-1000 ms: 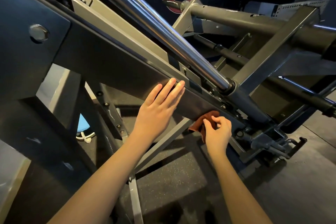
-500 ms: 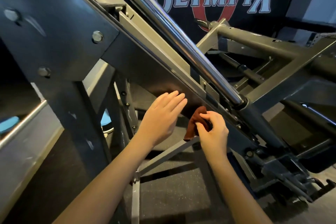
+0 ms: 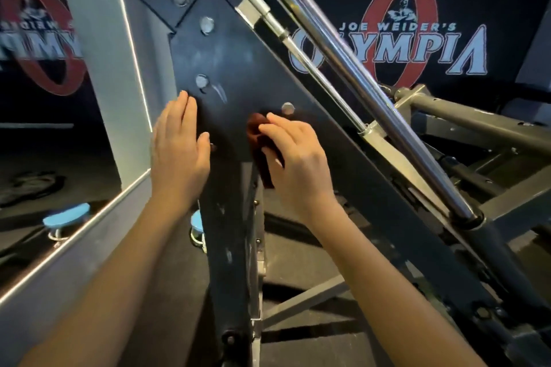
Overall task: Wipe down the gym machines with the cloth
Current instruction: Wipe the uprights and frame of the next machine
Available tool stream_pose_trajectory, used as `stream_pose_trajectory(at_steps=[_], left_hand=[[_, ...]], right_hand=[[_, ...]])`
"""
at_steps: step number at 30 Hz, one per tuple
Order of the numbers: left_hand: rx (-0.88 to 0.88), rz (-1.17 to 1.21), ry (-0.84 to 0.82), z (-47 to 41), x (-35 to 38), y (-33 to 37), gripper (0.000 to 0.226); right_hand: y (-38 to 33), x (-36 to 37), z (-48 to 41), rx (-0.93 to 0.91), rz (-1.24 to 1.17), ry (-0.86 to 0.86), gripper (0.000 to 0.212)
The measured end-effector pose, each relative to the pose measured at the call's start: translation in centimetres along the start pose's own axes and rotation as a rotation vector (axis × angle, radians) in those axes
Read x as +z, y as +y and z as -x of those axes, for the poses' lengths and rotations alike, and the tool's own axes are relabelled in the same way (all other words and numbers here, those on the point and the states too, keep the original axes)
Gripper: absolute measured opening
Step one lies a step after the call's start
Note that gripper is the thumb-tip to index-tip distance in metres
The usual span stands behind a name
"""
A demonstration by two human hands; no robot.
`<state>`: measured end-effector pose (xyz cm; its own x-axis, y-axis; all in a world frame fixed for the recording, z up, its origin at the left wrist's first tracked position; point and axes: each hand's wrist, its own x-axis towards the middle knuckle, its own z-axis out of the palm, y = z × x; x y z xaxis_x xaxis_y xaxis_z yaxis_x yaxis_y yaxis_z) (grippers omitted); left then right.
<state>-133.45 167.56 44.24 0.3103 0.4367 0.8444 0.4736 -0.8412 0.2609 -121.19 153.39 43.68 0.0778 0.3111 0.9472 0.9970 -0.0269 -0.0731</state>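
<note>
A dark grey gym machine fills the view, with a bolted steel plate at its upper joint and a chrome guide rail slanting down to the right. My right hand grips a reddish-brown cloth and holds it against the plate just below a bolt head. Most of the cloth is hidden under my fingers. My left hand lies flat on the plate's left edge with its fingers straight, a little left of the cloth.
A mirror with a metal frame stands at the left and reflects the wall logo. A blue-topped stool sits behind the machine's upright post. More frame tubes cross at the right over dark rubber flooring.
Both hands have moved up the slanted beam to the bolted plate at its top, the right one keeping the cloth. The view has shifted up and left.
</note>
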Motion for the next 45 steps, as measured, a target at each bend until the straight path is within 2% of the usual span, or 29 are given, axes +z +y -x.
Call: stream_pose_trajectory(at_steps=[2,5,9,12,15,18,23,26,29,34,37,40,42,45], left_hand=[[0.066,0.005,-0.021,-1.0,0.0,-1.7,0.054],[0.191,-0.005,-0.022,-1.4,0.4,-3.8,0.056],[0.363,-0.001,0.029,-1.8,1.3,-5.8,0.061],[0.417,0.015,0.074,-2.0,1.8,-6.4,0.066],[0.440,0.023,0.093,-2.1,2.1,-6.7,0.073],[0.454,0.016,0.097,-2.3,2.2,-7.0,0.074],[0.451,-0.027,0.093,-2.1,2.2,-6.9,0.073],[0.466,-0.059,0.097,-2.2,2.2,-7.1,0.075],[0.470,-0.095,0.113,-2.3,2.2,-7.2,0.076],[0.449,-0.095,0.112,-2.2,2.5,-6.9,0.076],[0.452,-0.087,0.118,-2.2,2.5,-7.0,0.075],[0.445,-0.083,0.116,-2.2,2.5,-6.9,0.078],[0.434,-0.072,0.116,-2.2,2.7,-6.9,0.079],[0.447,-0.074,0.120,-2.2,2.9,-7.0,0.071]], right_hand=[[-0.6,2.0,-2.8,-0.045,0.078,0.047,0.030],[-1.4,5.2,-3.9,0.004,0.163,0.120,0.026],[-2.1,7.1,-1.2,-0.130,0.301,0.043,0.027],[-2.4,6.1,-4.0,-0.151,0.332,0.085,0.025],[-3.0,6.3,-6.5,-0.022,0.331,0.202,0.022],[-4.1,8.1,-4.8,0.099,0.277,0.294,0.023],[-3.5,7.4,-3.5,-0.084,0.339,0.172,0.021],[-3.1,7.3,-6.9,-0.008,0.329,0.342,0.019],[-3.5,9.1,-6.5,0.047,0.267,0.458,0.023],[-2.4,10.0,-1.7,-0.073,0.309,0.308,0.026],[-1.8,9.0,-4.5,-0.124,0.335,0.371,0.023],[-1.9,8.5,-8.4,-0.051,0.290,0.459,0.025],[-2.4,8.9,-8.5,-0.005,0.264,0.449,0.027],[-2.2,9.6,-5.7,-0.034,0.277,0.405,0.028]])
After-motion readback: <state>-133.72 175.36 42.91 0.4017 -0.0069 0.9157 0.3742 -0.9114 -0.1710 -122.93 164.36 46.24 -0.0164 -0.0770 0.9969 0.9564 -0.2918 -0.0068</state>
